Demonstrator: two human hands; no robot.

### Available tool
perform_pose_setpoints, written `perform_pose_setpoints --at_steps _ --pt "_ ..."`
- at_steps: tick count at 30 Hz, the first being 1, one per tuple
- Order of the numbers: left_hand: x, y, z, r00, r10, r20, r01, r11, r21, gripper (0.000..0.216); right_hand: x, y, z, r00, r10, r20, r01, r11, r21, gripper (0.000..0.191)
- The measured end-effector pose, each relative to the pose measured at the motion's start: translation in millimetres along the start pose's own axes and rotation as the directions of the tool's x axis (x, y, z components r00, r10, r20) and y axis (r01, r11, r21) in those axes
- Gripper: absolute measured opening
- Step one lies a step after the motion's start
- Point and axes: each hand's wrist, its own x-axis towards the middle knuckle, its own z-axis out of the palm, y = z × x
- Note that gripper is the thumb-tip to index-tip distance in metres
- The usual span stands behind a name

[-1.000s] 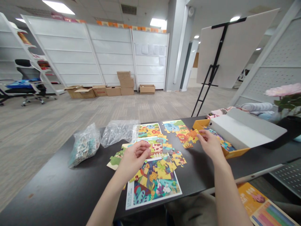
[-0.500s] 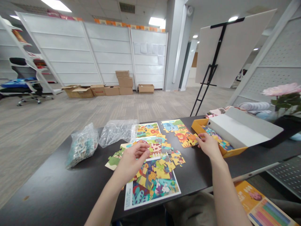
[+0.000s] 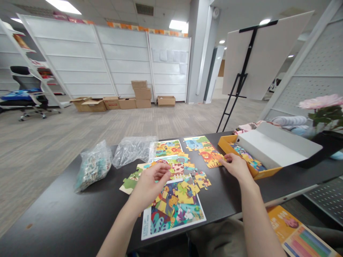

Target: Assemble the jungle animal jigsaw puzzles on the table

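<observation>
Colourful jigsaw pieces (image 3: 184, 171) lie loose on a black table (image 3: 53, 214) over a printed picture sheet (image 3: 174, 214). My left hand (image 3: 148, 184) hovers above the pile with its fingers curled and pinched on a piece. My right hand (image 3: 235, 166) rests flat-fingered at the edge of a joined lion section (image 3: 210, 157), close to an open orange box (image 3: 268, 173) with more pieces in it.
Two plastic bags, one of pieces (image 3: 93, 166) and one crumpled clear (image 3: 134, 150), lie at the left. A second picture sheet (image 3: 168, 147) lies behind. A pink flower (image 3: 320, 103), a black easel (image 3: 238, 82) and cardboard boxes (image 3: 139, 94) stand beyond.
My right hand has slid a little left and nearer, from the box edge to the lion section. The left hand has stayed over the pile.
</observation>
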Motion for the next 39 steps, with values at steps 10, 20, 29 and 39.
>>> perform_pose_setpoints --at_steps 10,20,29,39 --pt "0.5 -3.6 1.1 0.999 0.032 0.003 -0.032 0.999 0.043 0.017 -2.2 -5.1 -0.9 0.998 -0.035 0.045 0.038 0.998 -0.051 0.033" --pt "-0.2 -5.8 2.1 0.999 0.019 0.033 -0.021 0.998 0.056 0.017 -2.9 -5.4 1.1 0.993 -0.108 0.048 0.113 0.988 -0.106 0.030" --pt "-0.1 -5.9 3.3 0.999 0.022 0.038 -0.025 0.996 0.086 0.015 -2.0 -12.6 5.1 0.991 -0.115 0.069 0.123 0.984 -0.132 0.034" --pt "1.1 -4.9 3.5 0.997 0.029 0.070 -0.037 0.994 0.106 0.015 1.0 -12.0 15.0 0.986 -0.142 0.088 0.155 0.974 -0.163 0.042"
